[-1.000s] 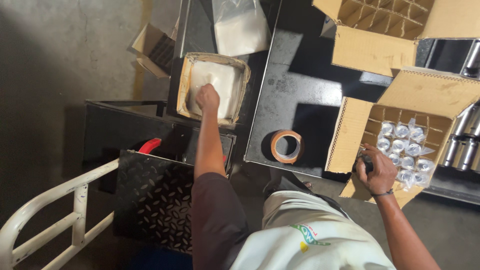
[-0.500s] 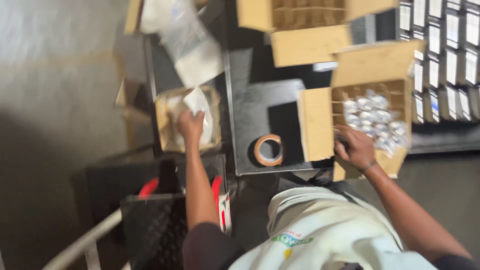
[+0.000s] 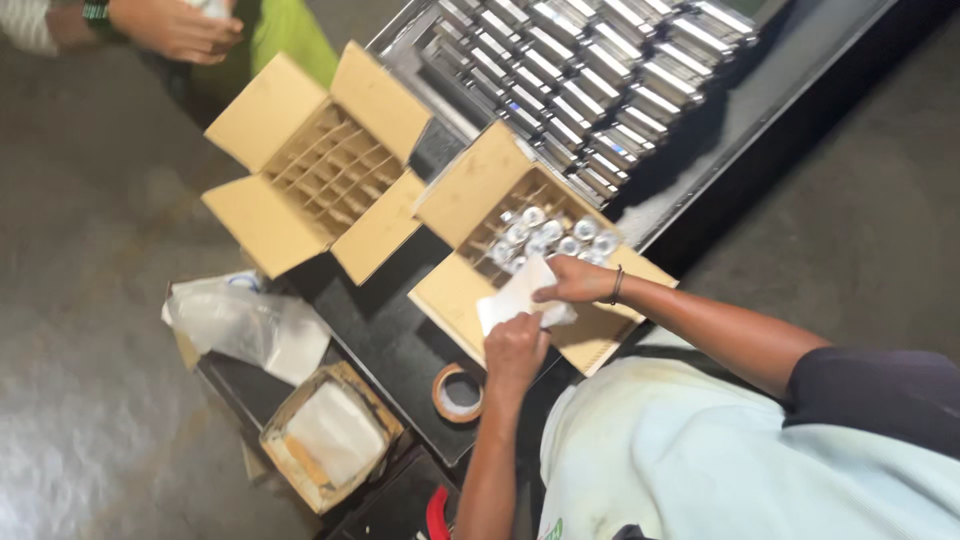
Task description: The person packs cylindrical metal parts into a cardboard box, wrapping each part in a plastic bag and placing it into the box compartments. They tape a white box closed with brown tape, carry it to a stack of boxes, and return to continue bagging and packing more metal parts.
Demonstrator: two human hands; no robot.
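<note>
Both hands on white sheet [image 3: 515,295], left hand [image 3: 515,350] & right hand [image 3: 572,285] pinched it over filled carton [image 3: 535,255], tape roll [image 3: 458,393] near-left, empty divider box [image 3: 325,165] far-left.

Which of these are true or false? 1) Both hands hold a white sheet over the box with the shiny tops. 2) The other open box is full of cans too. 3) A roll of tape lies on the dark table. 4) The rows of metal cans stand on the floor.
1) True: the left hand and right hand both grip the white sheet over the filled box.
2) False: the second box shows only empty dividers.
3) True: the tape roll lies flat on the table.
4) False: the metal cans stand on a raised dark surface.
</note>
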